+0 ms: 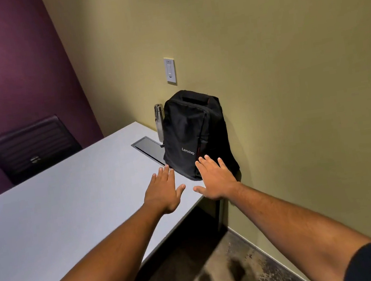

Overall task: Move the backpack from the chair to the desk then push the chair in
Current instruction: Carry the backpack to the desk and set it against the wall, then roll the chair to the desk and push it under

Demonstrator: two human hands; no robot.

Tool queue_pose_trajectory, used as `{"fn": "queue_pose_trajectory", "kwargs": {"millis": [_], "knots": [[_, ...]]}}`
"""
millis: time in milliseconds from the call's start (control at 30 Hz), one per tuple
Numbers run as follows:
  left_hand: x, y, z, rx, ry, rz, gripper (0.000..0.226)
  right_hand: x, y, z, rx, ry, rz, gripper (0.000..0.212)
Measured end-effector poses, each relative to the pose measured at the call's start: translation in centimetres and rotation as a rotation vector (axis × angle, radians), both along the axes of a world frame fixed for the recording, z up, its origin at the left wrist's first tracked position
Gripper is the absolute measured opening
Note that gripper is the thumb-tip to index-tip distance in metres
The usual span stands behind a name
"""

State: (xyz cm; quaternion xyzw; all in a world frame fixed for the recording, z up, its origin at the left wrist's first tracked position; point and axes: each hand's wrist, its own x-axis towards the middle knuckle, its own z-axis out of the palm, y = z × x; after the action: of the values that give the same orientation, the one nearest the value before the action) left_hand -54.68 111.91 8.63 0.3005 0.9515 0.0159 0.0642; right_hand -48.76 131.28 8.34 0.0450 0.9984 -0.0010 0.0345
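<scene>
A black Lenovo backpack (191,132) stands upright on the grey desk (69,204), at its far right corner, leaning against the olive wall. My left hand (164,192) hovers palm-down over the desk just in front of the backpack, fingers spread, holding nothing. My right hand (217,180) is also open with fingers apart, its fingertips at the backpack's lower front edge. A black chair (33,148) sits at the far side of the desk by the purple wall.
A steel water bottle (160,122) stands behind the backpack at the wall. A flat cable hatch (147,149) is set into the desk left of the backpack. A wall switch (170,70) is above. Patterned carpet (222,273) lies below the desk's near edge.
</scene>
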Motion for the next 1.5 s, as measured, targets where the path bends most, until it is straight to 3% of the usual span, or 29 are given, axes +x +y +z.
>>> {"fn": "queue_pose_trajectory", "kwargs": {"millis": [500, 900, 1133, 1500], "knots": [[18.4, -17.7, -0.4, -0.005, -0.012, -0.104, 0.076, 20.7, -16.6, -0.1, 0.035, 0.037, -0.082, 0.096], [34.6, -28.2, -0.4, 0.087, -0.019, -0.072, 0.072, 36.4, -26.7, -1.9, -0.036, 0.049, -0.053, 0.096], [44.7, -35.5, 0.0, 0.004, -0.040, -0.063, 0.072, 46.1, -33.5, -3.2, -0.063, -0.014, -0.032, 0.096], [51.9, -47.9, -0.8, -0.020, -0.067, -0.100, 0.072, 55.9, -45.5, -2.4, -0.031, 0.012, -0.064, 0.094]]}}
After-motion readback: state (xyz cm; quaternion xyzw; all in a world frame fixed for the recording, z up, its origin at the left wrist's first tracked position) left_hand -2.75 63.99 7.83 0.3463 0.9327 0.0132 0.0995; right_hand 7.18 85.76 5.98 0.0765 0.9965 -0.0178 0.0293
